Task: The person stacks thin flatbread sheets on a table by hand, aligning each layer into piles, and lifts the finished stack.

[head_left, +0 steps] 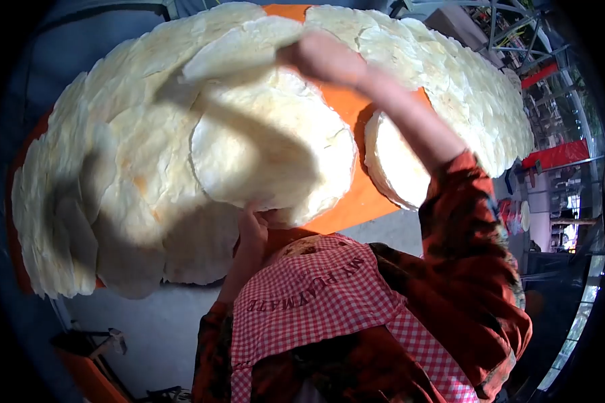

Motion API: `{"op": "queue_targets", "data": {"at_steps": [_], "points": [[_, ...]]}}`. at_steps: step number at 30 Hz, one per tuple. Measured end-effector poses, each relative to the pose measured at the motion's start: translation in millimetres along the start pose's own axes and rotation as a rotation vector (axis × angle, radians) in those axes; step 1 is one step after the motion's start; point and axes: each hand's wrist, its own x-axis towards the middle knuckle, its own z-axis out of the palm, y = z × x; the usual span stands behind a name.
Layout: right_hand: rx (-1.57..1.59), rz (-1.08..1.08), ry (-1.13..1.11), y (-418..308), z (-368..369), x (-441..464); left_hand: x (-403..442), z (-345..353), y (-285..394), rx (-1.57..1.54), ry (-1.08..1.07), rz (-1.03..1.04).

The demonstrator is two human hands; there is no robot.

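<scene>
A thick pile of round, thin, pale flatbreads (pixel 262 148) stands on the orange table cover near my body. At its near edge is my left hand (pixel 251 227), its fingers closed on the rim of the top sheet; the fingertips are partly hidden. My right hand (pixel 323 57), smeared by motion, reaches across to the far side. Its fingers are closed at the right edge of a single flatbread (pixel 242 48), which is over the far rows beyond the pile. The shadow of my arm falls across the pile.
Overlapping flatbreads (pixel 141 154) cover the left part of the table, and more (pixel 464 87) cover the right. A second round pile (pixel 396 161) stands under my right forearm. Strips of orange cover (pixel 339 107) show between them. A metal frame (pixel 511 27) is at the far right.
</scene>
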Motion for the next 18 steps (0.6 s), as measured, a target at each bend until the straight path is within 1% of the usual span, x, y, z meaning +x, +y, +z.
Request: {"op": "queue_targets", "data": {"at_steps": [1, 3, 4, 6, 8, 9, 12, 13, 15, 18], "points": [[0.015, 0.072, 0.072, -38, 25, -23, -6, 6, 7, -0.053, 0.015, -0.031], [0.169, 0.082, 0.024, -88, 83, -63, -25, 26, 26, -0.162, 0.044, -0.088], [0.233, 0.066, -0.011, -106, 119, -84, -22, 19, 23, -0.119, -0.010, -0.072], [0.241, 0.089, -0.126, -139, 180, -124, -15, 5, 15, 0.028, 0.017, -0.052], [0.185, 0.036, -0.038, -156, 212, -148, -15, 4, 12, 0.041, 0.001, -0.047], [0.277, 0.105, -0.108, -159, 206, -148, -14, 4, 12, 0.050, -0.009, -0.047], [0.288, 0.111, -0.107, -169, 167, -142, -15, 3, 15, 0.025, -0.021, -0.076], [0.327, 0.181, -0.124, -172, 174, -142, -14, 2, 16, 0.022, -0.043, -0.069], [0.288, 0.176, -0.105, -182, 159, -130, -10, 1, 14, 0.015, -0.093, -0.060], [0.169, 0.202, -0.157, -203, 144, -111, -7, 5, 21, 0.033, -0.039, -0.102]]}}
